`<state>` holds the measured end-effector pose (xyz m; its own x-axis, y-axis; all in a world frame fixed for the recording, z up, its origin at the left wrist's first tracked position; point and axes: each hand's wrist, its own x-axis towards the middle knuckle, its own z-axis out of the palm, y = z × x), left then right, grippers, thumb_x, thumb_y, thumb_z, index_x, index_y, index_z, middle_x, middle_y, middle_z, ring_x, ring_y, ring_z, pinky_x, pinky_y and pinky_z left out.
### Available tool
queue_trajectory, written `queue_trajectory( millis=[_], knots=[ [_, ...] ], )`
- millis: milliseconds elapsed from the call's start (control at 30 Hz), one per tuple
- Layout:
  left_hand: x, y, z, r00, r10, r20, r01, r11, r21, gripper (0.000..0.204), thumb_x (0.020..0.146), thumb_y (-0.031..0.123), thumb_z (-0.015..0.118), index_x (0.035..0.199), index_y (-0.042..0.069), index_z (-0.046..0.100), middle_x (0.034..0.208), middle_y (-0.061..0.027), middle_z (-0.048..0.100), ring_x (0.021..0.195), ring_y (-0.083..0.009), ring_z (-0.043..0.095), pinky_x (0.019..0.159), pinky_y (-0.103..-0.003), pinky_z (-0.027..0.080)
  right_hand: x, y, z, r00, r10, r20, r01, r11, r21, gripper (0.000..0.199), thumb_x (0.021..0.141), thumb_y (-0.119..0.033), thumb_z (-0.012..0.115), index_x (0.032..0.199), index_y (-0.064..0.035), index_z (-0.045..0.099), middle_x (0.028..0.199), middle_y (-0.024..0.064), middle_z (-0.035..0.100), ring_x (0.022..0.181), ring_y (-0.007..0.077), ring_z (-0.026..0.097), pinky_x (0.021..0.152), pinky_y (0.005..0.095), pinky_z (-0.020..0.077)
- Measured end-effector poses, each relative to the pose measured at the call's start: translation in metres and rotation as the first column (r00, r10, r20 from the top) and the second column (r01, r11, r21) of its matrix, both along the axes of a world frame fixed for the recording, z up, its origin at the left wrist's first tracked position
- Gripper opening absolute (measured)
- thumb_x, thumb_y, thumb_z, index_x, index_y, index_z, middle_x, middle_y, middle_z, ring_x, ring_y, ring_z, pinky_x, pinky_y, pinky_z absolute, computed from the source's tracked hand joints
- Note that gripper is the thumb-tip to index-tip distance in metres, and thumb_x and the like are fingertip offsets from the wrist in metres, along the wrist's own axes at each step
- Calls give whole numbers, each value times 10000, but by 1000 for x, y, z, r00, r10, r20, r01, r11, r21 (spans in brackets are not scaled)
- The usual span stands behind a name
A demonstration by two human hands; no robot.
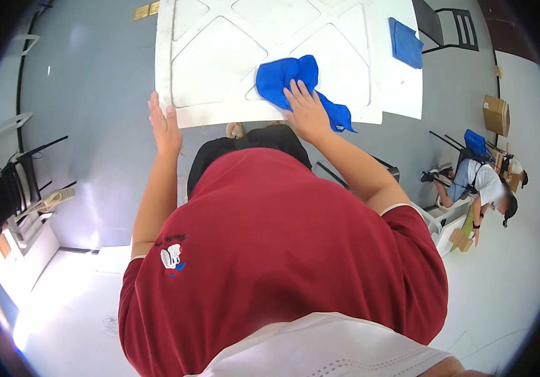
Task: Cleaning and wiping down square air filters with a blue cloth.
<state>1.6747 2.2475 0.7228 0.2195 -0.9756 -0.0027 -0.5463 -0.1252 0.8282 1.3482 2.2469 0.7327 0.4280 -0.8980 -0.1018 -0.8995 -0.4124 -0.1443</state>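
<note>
A large white panel [220, 72] with raised crossing ridges lies in front of me. Rumpled near its front edge is a bright blue cloth [277, 78], one end of it trailing over the edge toward the right. My right hand [308, 113] rests on the cloth with its fingers stretched out flat, pressing rather than gripping. At the panel's front left corner, my left hand [167, 129] has its fingers extended and the thumb apart, against or just beside the edge. It holds nothing that I can see.
A folded blue cloth [405, 43] lies on a white surface [402, 88] right of the panel. A black chair [449, 28] stands beyond it. Far right, a person [487, 185] bends near cardboard boxes. More chairs [25, 182] are at the left.
</note>
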Motion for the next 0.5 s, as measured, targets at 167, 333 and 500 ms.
queue_trajectory(
  millis=[167, 333, 500],
  knots=[
    [22, 21, -4, 994, 72, -78, -67, 995, 68, 524, 919, 295, 317, 1346, 17, 200, 1386, -166, 244, 1315, -325, 133, 1054, -450, 46, -6, 9, 0, 983, 34, 182, -41, 998, 36, 452, 774, -251, 546, 1158, -21, 485, 1180, 171, 459, 1118, 329, 410, 947, 413, 329],
    [28, 28, -4, 996, 71, -52, -65, 992, 104, 531, 918, 309, 305, 1351, 21, 192, 1393, -163, 233, 1320, -315, 120, 1054, -452, 32, 35, -1, -3, 991, -35, 133, 39, 999, -24, 414, 756, -258, 567, 1088, -13, 535, 981, 150, 509, 956, 305, 469, 834, 394, 382],
    [7, 13, 5, 995, -95, 4, 94, 993, 71, 547, 909, 323, 322, 1349, 21, 199, 1387, -166, 240, 1319, -313, 123, 1053, -452, 34, 79, -10, 0, 977, 107, 184, -110, 994, 4, 457, 765, -291, 567, 1135, -28, 511, 1066, 153, 487, 1001, 291, 455, 858, 376, 379]
  ],
)
